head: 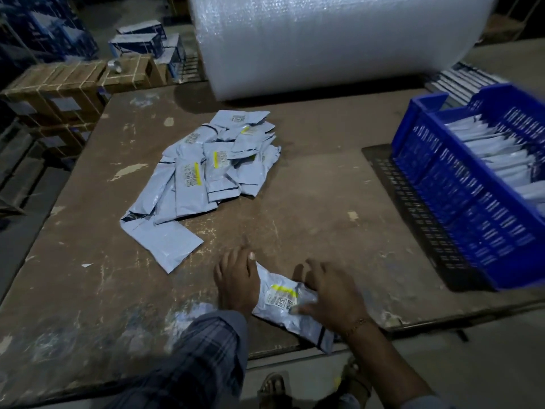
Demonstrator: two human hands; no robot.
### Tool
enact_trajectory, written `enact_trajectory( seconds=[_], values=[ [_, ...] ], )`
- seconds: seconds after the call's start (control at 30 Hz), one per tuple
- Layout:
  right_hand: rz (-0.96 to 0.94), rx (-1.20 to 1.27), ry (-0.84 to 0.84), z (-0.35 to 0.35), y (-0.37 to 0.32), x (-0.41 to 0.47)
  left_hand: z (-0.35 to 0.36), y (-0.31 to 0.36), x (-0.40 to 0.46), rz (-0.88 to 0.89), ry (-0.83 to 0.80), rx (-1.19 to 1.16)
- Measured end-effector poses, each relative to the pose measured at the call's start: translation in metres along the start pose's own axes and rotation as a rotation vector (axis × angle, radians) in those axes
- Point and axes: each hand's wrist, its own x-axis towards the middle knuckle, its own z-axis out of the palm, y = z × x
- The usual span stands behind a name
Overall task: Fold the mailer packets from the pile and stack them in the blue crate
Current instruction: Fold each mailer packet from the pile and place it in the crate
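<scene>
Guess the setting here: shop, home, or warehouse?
Most likely a warehouse packing area. A huge roll of bubble wrap sits at the back of a worn table, strapped cartons are stacked to the left, and a blue crate holds folded mailer packets.

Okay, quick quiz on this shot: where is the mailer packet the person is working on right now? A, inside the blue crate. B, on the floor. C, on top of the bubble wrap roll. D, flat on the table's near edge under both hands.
D: the mailer packet lies on the table near its front edge, with the left hand and right hand on it.
</scene>
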Motion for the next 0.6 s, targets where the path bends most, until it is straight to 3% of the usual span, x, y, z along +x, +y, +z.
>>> enact_trajectory(
  seconds=[0.13,0.23,0.33,0.4,0.5,0.6],
  values=[
    [0.087,0.247,-0.208,0.011,-0.005,0.001,0.007,0.001,0.005,-0.043,0.018,-0.105],
    [0.091,0.206,-0.252,0.001,0.008,0.015,0.005,0.01,0.007,-0.083,0.029,-0.096],
    [0.084,0.009,-0.146,-0.035,0.033,0.025,0.013,0.032,0.01,-0.1,-0.008,0.0],
    [0.079,-0.095,-0.039,-0.072,0.051,0.03,0.022,0.055,0.013,-0.033,-0.115,0.095],
    [0.071,-0.123,0.135,-0.128,0.077,0.035,0.04,0.093,0.016,0.062,-0.335,0.206],
    [0.076,-0.144,0.25,-0.18,0.1,0.037,0.06,0.131,0.028,0.12,-0.429,0.25]
  ],
)
